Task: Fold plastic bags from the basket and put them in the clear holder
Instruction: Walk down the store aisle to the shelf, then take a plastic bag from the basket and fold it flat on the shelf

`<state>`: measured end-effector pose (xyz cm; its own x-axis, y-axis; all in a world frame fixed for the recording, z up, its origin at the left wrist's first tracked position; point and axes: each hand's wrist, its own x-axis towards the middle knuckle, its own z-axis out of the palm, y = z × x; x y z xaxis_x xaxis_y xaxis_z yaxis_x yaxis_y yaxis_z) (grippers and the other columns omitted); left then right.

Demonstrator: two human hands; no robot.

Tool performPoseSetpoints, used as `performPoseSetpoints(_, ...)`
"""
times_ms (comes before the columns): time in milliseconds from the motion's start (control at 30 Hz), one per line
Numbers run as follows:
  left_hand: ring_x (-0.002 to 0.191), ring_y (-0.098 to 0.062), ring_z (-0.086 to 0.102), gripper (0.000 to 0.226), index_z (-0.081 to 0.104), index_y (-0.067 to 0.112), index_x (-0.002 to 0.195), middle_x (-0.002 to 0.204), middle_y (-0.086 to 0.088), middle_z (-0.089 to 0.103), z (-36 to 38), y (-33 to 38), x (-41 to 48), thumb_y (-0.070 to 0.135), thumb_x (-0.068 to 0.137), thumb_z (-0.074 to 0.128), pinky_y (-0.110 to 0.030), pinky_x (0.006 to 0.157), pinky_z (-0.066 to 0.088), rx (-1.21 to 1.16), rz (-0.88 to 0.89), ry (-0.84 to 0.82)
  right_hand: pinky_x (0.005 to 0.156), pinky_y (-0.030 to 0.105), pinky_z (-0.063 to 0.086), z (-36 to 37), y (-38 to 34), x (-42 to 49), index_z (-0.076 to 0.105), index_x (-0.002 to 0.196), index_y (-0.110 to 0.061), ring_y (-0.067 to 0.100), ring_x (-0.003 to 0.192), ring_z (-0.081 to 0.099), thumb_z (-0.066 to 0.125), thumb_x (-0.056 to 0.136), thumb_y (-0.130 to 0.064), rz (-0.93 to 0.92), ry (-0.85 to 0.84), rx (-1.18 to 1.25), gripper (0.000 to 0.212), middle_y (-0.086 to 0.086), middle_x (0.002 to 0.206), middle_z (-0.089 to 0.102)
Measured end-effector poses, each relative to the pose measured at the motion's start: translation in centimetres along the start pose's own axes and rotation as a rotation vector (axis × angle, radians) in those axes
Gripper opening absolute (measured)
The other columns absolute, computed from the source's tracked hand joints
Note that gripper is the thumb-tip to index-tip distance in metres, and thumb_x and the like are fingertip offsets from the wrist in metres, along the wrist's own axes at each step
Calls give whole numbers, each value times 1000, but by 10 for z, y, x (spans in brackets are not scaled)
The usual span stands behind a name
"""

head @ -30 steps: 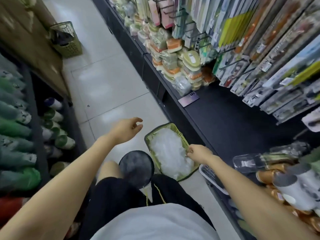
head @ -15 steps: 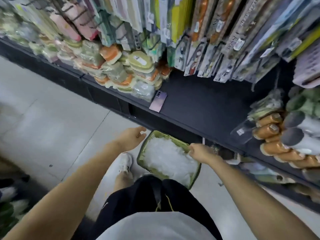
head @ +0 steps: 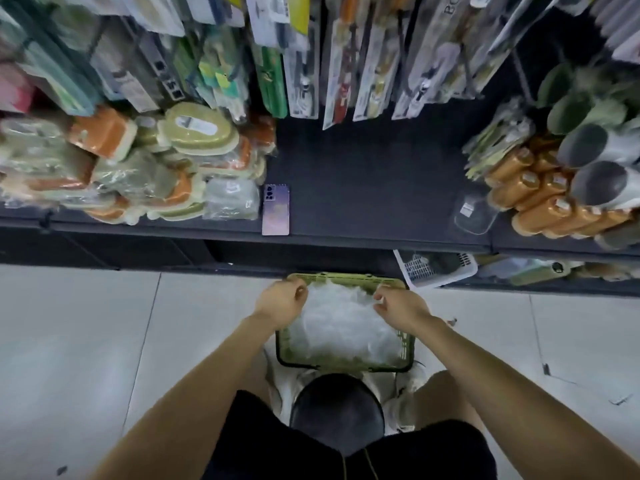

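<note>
A green basket (head: pixel 408 344) full of crumpled clear plastic bags (head: pixel 343 327) stands on the floor between my knees and the shelf. My left hand (head: pixel 282 301) is at the basket's far left corner, fingers curled over the rim. At the far right corner my right hand (head: pixel 398 308) has its fingers curled, pinching the top of the plastic bags. The clear holder (head: pixel 474 214) lies on the dark shelf, up and to the right of the basket, beside orange bottles.
A purple phone (head: pixel 275 210) lies at the shelf's front edge, left of centre. Wrapped sponges (head: pixel 138 168) fill the shelf's left, orange bottles (head: pixel 540 199) its right, and hanging packs (head: pixel 346 57) cover the back. A white crate (head: pixel 436 268) sits under the shelf. A round dark stool (head: pixel 337 407) is under me.
The view has turned square on to the shelf. The basket now stands straight in front of me. My left hand has come down from the air onto the basket's far left corner.
</note>
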<state>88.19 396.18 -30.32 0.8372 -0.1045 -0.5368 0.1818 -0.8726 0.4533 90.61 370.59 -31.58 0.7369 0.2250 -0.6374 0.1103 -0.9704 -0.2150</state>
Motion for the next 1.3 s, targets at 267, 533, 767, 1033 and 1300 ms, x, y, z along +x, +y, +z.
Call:
performPoseSetpoints(267,88,-28,61,27,58,14,110,98,-10,67,132,-53,97,28,102,36,-35,74,47,-19,-1,23,71,28,38,112,34,104,59,117,-20,22,108,59,42,100,-38,-57,141,-126,30,3,118,64)
performPoseSetpoints(533,83,-32,64,29,59,13,116,90,-12,68,246,-105,194,27,100,39,-36,69,50,-58,3,214,94,36,42,236,64,204,50,134,-19,29,123,48,52,91,-55,-127,237,-115,55,5,130,57)
performPoseSetpoints(767,78,-26,64,36,63,13,117,89,-7,70,284,-126,208,32,96,41,-36,71,53,-224,86,430,58,33,54,284,69,224,69,71,-17,27,66,65,55,78,-33,-333,646,42,22,-1,69,68)
performPoseSetpoints(1033,110,-10,54,41,55,16,129,115,9,57,295,-108,144,41,99,42,-22,91,40,-357,269,296,62,30,38,256,65,156,57,66,-13,15,64,48,66,86,-9,-216,572,702,22,3,66,55)
performPoseSetpoints(1300,68,-8,59,22,68,15,87,71,7,64,264,-85,111,31,95,56,-26,66,45,-522,398,515,68,25,45,191,78,77,73,86,-11,8,70,58,74,83,-19,-356,372,903,8,-2,74,68)
